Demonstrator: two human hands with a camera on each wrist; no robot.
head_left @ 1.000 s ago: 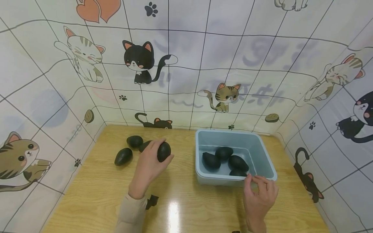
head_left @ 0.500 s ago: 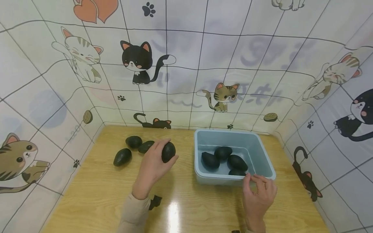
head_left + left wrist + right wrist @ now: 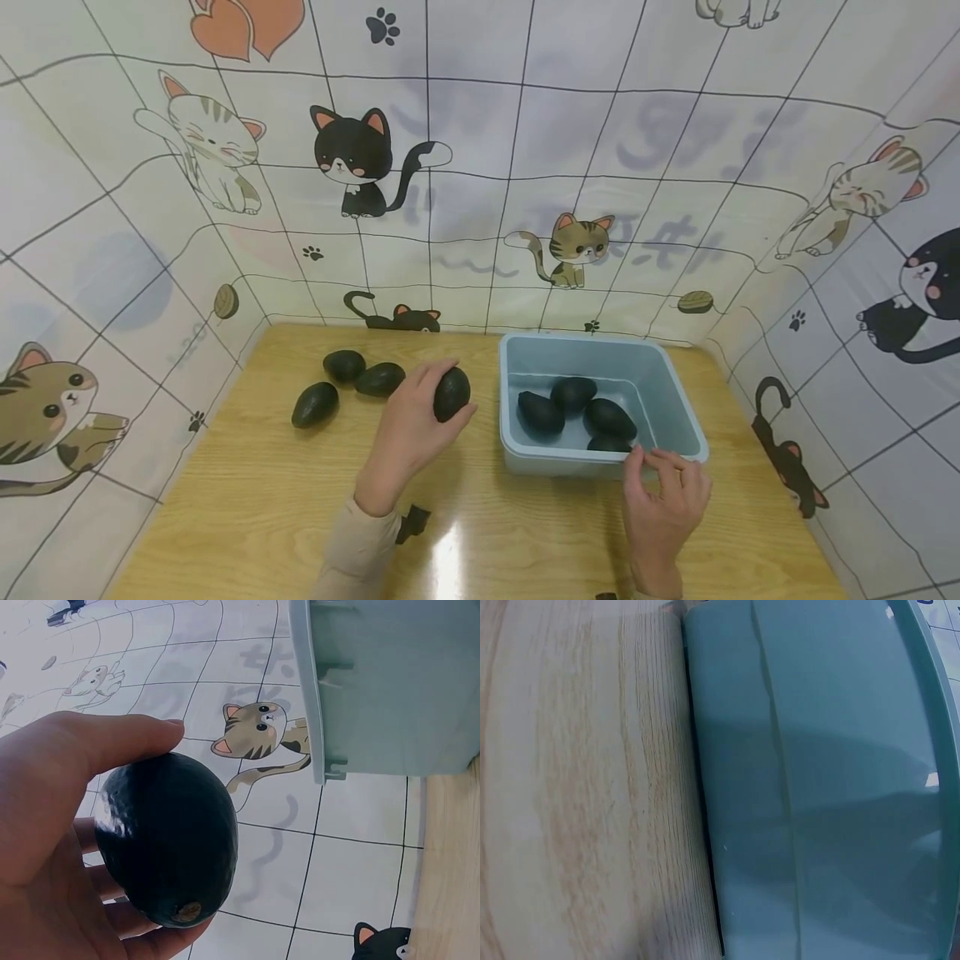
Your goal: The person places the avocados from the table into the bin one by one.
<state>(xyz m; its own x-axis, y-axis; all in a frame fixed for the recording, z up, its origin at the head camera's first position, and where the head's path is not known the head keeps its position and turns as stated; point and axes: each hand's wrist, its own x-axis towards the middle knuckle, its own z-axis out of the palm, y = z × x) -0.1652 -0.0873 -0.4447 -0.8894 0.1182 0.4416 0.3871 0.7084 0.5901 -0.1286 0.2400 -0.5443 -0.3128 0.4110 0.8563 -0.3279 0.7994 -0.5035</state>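
My left hand [image 3: 411, 433] grips a dark green avocado [image 3: 452, 395] over the wooden table, left of a light blue plastic bin [image 3: 543, 455]. In the left wrist view the thumb lies along the top of this avocado [image 3: 169, 844], its stem end [image 3: 187, 910] facing the camera. My right hand [image 3: 666, 504] pinches the bin's front rim near its right corner. Several avocados [image 3: 611, 419] lie inside the bin, one partly hidden by the front wall. The right wrist view shows the bin's outer wall [image 3: 840, 787] but not the fingers.
Three more avocados rest at the back left: one in front [image 3: 315, 405], one behind it [image 3: 344, 366], and one to the right [image 3: 380, 380]. A black scrap [image 3: 413, 524] lies by the left sleeve. Cat-patterned sheeting [image 3: 472, 167] walls the table's back and sides.
My left hand has carried its avocado to the right, toward the bin, uncovering the avocado behind it. My right hand stays on the rim.
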